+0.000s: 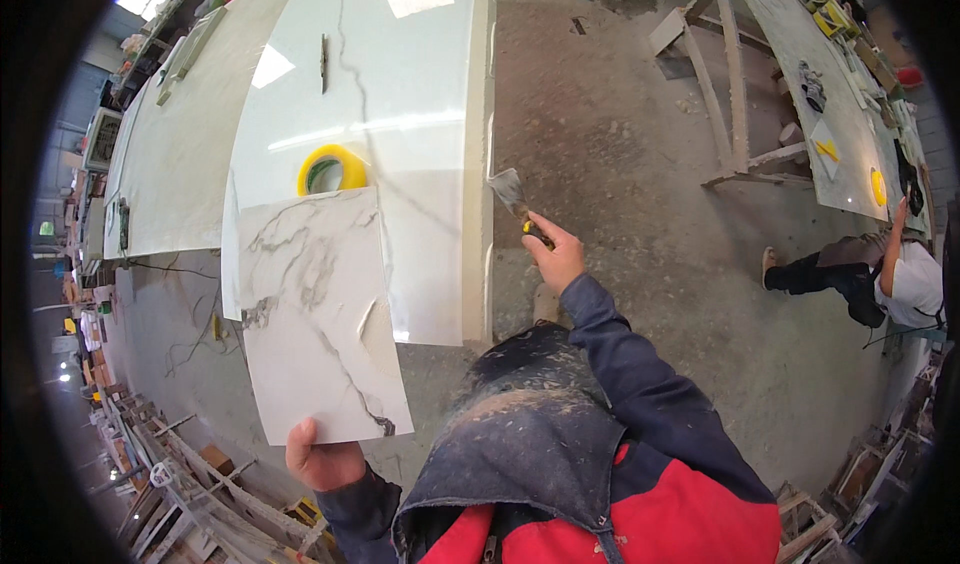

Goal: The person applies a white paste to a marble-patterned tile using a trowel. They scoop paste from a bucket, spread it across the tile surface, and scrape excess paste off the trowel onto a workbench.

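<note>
My left hand (325, 456) is closed on the near edge of a white marble-look tile (310, 304) with grey veins. The tile's far end overlaps a large glossy veined slab (425, 274). A small pale smear of paste (368, 319) sits near the tile's right edge. In my right hand (560, 256) is a putty knife (510, 192), gripped by its dark and yellow handle. Its blade, with pale residue on it, is at the slab's right edge, where a whitish strip (478, 214) runs. A yellow roll of tape (349, 171) lies just beyond the tile.
A thin dark tool (324, 64) lies on the slab. Another pale slab (190, 164) is to the left. At far right, a person (910, 279) stands by a worktable (830, 94) on a wooden frame (738, 84). Cables (195, 342) trail over the floor at left.
</note>
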Tool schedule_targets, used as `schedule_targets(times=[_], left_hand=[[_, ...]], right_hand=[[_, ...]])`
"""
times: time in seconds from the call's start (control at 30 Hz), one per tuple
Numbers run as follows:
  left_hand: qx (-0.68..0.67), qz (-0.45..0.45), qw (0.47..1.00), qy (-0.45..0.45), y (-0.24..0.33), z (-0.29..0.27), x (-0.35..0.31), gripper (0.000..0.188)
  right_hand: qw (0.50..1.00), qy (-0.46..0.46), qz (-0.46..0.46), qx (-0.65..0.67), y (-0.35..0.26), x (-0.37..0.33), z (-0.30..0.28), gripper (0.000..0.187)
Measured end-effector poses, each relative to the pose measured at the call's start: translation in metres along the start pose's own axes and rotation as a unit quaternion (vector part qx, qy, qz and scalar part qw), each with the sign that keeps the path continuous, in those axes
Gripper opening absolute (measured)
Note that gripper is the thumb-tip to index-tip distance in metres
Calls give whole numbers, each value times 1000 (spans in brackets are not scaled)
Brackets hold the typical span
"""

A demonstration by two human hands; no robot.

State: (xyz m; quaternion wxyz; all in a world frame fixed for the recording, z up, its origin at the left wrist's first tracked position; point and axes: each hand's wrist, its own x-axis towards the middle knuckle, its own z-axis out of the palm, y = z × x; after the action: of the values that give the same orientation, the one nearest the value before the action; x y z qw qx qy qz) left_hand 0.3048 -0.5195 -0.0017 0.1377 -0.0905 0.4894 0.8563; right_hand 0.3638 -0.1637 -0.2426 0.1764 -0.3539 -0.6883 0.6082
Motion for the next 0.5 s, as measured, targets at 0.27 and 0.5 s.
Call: schedule_targets(times=[0.27, 0.5], left_hand=[[-62, -56, 996, -37, 5, -17, 18, 60], [-43, -22, 997, -59, 1, -12, 30, 63]], right_hand=[[987, 98, -23, -121, -36, -22, -27, 46], [933, -260, -190, -159, -253, -121, -44, 43]])
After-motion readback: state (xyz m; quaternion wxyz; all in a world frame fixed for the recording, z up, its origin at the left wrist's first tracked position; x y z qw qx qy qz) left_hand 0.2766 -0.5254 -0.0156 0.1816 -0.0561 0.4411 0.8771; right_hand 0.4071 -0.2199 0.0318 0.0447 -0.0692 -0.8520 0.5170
